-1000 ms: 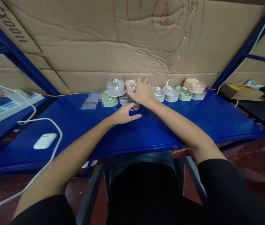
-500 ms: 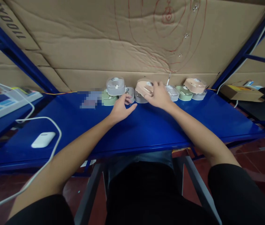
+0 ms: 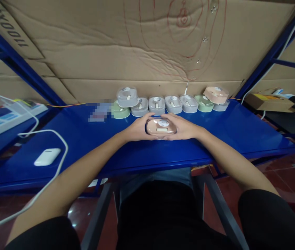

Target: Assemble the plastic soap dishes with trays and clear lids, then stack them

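Note:
A pink case with a clear lid is held between both my hands over the blue table, in front of a row of similar cases. My left hand wraps its left end and my right hand its right end. Behind it stands a grey case, with more grey ones on either side. At the row's left, a grey case rests on a green case. Toward the right sit a green case and a pink case on top of a grey one.
A white earphone case and a white cable lie at the left of the blue table. Power strips are at the far left, a cardboard box at the right. Cardboard sheeting stands behind the row.
The pink case has come off the grey one in the row toward me. My right hand moved with it, and my left hand has closed on its left end.

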### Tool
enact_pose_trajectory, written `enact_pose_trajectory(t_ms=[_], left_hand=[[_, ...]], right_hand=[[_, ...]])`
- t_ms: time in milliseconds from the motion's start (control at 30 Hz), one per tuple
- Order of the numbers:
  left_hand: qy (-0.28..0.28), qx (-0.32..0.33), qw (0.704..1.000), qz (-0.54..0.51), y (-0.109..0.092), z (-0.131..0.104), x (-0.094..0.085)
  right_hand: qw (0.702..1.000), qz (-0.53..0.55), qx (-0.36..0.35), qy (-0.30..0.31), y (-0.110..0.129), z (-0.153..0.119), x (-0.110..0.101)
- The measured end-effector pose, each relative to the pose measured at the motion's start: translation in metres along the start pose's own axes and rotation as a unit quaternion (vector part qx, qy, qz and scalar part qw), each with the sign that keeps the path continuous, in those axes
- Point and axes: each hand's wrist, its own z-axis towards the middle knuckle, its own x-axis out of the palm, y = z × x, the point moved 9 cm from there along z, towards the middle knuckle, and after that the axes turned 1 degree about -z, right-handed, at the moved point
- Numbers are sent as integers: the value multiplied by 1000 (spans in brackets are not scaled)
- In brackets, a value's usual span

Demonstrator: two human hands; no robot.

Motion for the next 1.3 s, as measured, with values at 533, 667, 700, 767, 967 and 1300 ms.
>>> enact_pose_trajectory(t_ms=[533, 667, 700, 767, 967, 1300], left_hand=[[72, -61, 989, 114, 15, -5, -54], [83, -91, 985, 121, 10, -7, -50], [87, -95, 984, 122, 7, -7, -46], [93, -92, 984, 123, -2, -7, -37], [72, -16, 992, 102, -21, -4, -10], [51, -9, 996, 76, -4, -2, -7]], right_hand=[[988, -29, 153, 4, -83, -31, -57], [986, -80, 141, 38, -86, -29, -46], [987, -89, 132, 27, -81, -27, -46], [991, -91, 99, -13, -60, -20, -46], [995, -85, -13, -53, 6, 4, -6], [991, -90, -64, -72, 7, 13, 22]])
